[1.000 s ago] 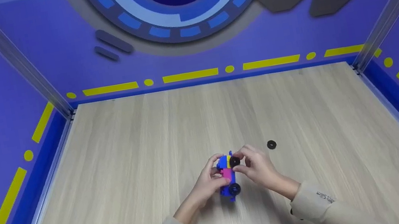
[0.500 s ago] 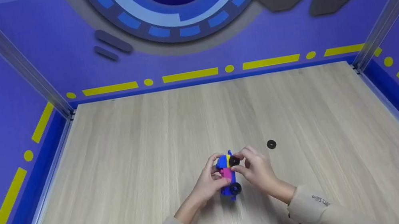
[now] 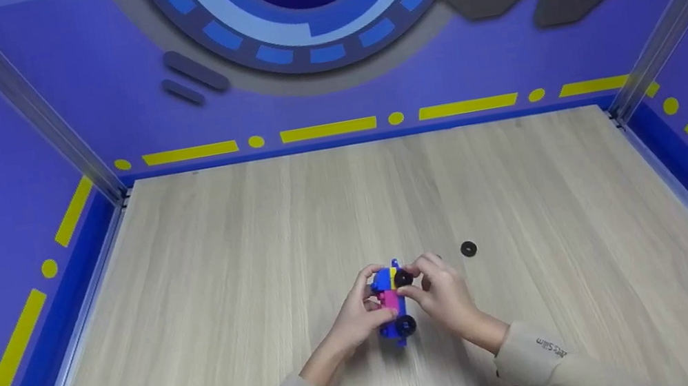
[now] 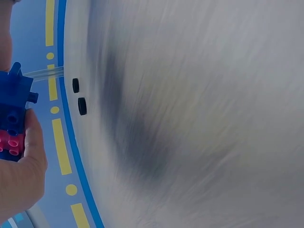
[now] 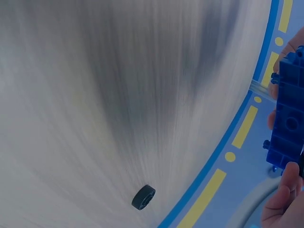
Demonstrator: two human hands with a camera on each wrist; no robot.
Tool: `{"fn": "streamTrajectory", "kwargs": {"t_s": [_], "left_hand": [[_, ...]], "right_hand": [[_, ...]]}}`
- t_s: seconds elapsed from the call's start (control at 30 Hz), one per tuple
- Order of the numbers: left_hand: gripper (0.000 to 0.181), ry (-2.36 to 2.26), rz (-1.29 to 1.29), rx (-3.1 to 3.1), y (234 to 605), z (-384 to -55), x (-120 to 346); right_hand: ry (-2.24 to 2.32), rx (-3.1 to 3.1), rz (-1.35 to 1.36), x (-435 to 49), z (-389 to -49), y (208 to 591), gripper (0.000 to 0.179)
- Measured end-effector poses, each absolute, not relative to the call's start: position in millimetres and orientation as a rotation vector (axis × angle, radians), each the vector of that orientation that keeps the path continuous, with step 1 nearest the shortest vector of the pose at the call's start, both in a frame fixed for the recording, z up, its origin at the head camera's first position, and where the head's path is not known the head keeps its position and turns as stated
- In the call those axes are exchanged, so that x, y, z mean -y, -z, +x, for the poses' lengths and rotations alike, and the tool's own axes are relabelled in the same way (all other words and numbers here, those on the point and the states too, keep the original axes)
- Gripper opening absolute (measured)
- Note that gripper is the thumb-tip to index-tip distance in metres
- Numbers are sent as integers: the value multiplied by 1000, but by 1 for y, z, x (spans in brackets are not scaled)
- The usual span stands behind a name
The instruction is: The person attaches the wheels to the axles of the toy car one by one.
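My left hand (image 3: 358, 313) grips a small toy car (image 3: 392, 302) of blue, pink and yellow building blocks, held over the table. My right hand (image 3: 445, 289) pinches a black wheel (image 3: 404, 278) against the car's far end, on its right side. Another black wheel (image 3: 406, 326) sits at the near end of the same side. In the right wrist view the car's blue underside (image 5: 290, 114) shows, with stubs on its left edge. The left wrist view shows its blue and pink studs (image 4: 13, 143). Whether the pinched wheel is seated cannot be seen.
A loose black wheel (image 3: 469, 249) lies on the wooden table (image 3: 242, 252) right of my right hand. The left wrist view shows a second loose wheel (image 4: 75, 85) beside it, mostly hidden by my hand in the head view. Blue walls (image 3: 329, 104) enclose the back and sides.
My right hand and forearm have shifted slightly left, the fingers still on the far wheel. The car's far end has tilted a little left. The left hand is nearly still.
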State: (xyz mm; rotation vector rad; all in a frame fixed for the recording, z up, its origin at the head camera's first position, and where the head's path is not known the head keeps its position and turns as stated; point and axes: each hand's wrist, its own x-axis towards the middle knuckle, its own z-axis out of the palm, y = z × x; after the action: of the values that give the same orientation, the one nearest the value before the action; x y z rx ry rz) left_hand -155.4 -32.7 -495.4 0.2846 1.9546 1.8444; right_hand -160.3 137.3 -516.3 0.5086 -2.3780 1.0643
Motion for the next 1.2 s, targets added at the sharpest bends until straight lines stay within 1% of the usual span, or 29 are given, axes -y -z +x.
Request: {"fn": "streamTrajectory", "kwargs": {"t_s": [0.73, 1.2], "left_hand": [[61, -1865, 331, -1979, 492, -153, 32], [63, -1855, 316, -1982, 491, -155, 33]], "right_hand": [[-1097, 2361, 439, -133, -158, 514, 23], [-1115, 2487, 383, -134, -159, 509, 21]]}}
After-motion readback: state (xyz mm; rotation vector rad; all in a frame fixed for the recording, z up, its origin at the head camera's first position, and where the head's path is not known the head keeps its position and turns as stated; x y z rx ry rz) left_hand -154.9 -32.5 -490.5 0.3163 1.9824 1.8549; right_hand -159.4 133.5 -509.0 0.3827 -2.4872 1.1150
